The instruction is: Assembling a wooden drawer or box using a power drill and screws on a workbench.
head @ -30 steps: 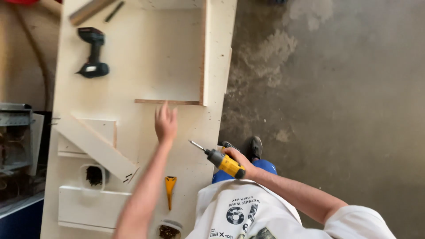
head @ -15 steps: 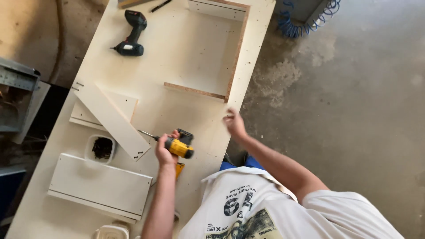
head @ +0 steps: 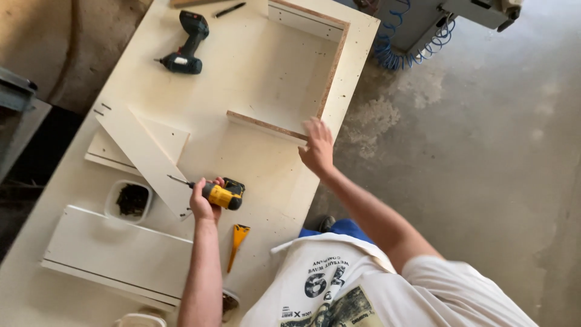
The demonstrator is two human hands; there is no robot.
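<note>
My left hand (head: 204, 204) grips a yellow and black cordless drill (head: 225, 195), its bit pointing left over a narrow white board (head: 145, 157) that lies diagonally on the workbench (head: 266, 175). My right hand (head: 317, 148) reaches forward, its fingers resting on the near right corner of an open white chipboard box frame (head: 331, 69). The frame lies flat on the bench near its right edge. Between my arms, a yellow-handled scraper (head: 237, 239) lies on the bench.
A second, dark cordless drill (head: 184, 45) lies at the far left of the bench. A small tub of dark screws (head: 129, 200) sits beside a long white panel (head: 118, 254). A blue coiled air hose (head: 399, 51) lies on the concrete floor (head: 484, 151) at the right.
The yellow drill passed from my right hand to my left. My right hand then moved up to the corner of the box frame. The view shifted toward the far end of the bench.
</note>
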